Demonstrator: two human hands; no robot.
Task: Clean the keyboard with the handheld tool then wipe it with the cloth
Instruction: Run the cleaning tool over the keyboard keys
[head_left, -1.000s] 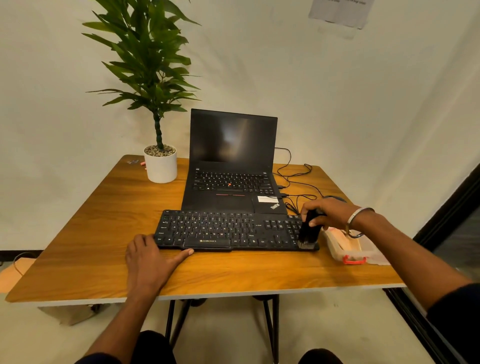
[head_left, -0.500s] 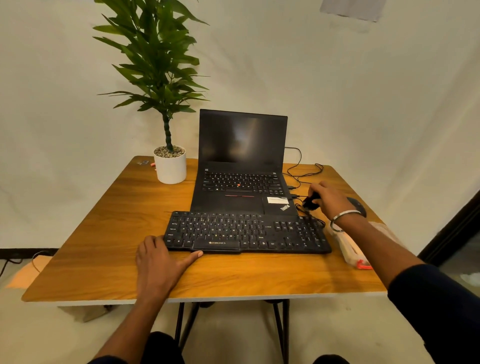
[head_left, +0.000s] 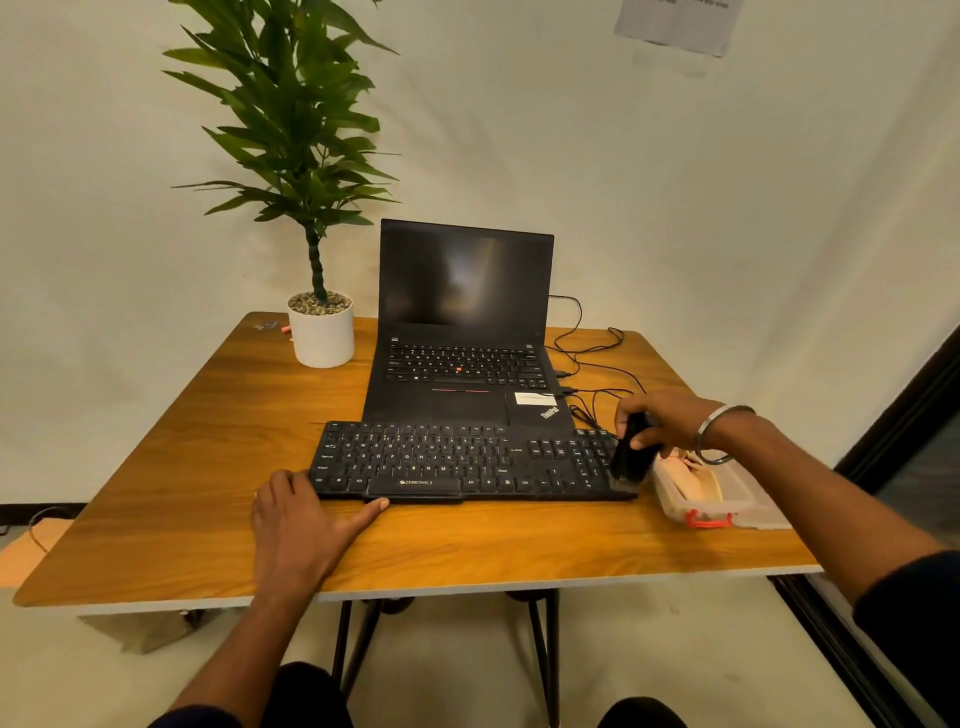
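A black external keyboard (head_left: 457, 460) lies on the wooden table (head_left: 208, 467) in front of a laptop. My right hand (head_left: 662, 421) grips a black handheld cleaning tool (head_left: 631, 457) upright, its lower end on the keyboard's right front corner. My left hand (head_left: 298, 525) rests flat on the table, thumb and fingertips touching the keyboard's front left edge. A peach cloth (head_left: 693, 488) lies in a clear plastic box (head_left: 737, 501) just right of the keyboard.
An open black laptop (head_left: 462, 332) stands behind the keyboard. A potted plant (head_left: 319, 327) in a white pot sits at the back left. Black cables (head_left: 587, 364) trail right of the laptop. A dark door frame (head_left: 898, 415) runs along the right.
My right hand went back toward the cables beside the laptop, then returned with the tool to the keyboard's right front corner. My left hand stayed at the keyboard's front left.
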